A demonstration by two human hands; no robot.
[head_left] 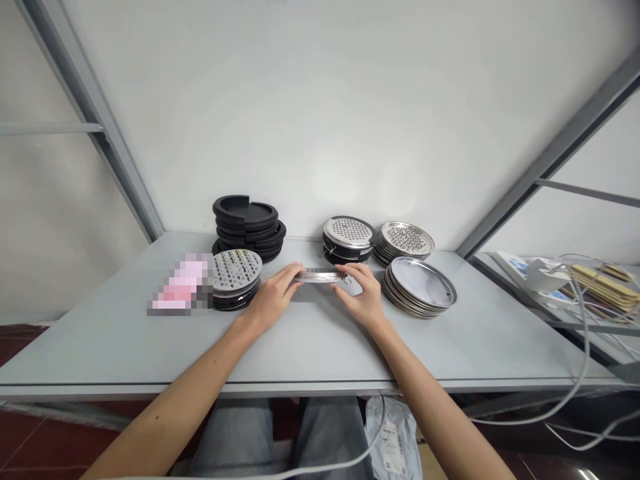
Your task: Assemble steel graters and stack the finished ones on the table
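Both hands hold one flat round metal disc (pixel 319 275) a little above the grey table (pixel 310 347), near its middle. My left hand (pixel 273 299) grips the disc's left edge with curled fingers. My right hand (pixel 363 297) pinches its right edge, where a small wire loop hangs. Just left of my left hand lies a perforated metal disc on black rings (pixel 236 277).
A stack of black round rings (pixel 247 227) stands at the back left. Behind the hands sit a perforated disc on a black ring (pixel 349 238), a stack of perforated metal discs (pixel 406 242) and a stack of plain metal lids (pixel 419 287). Cables and boards (pixel 595 280) lie at right.
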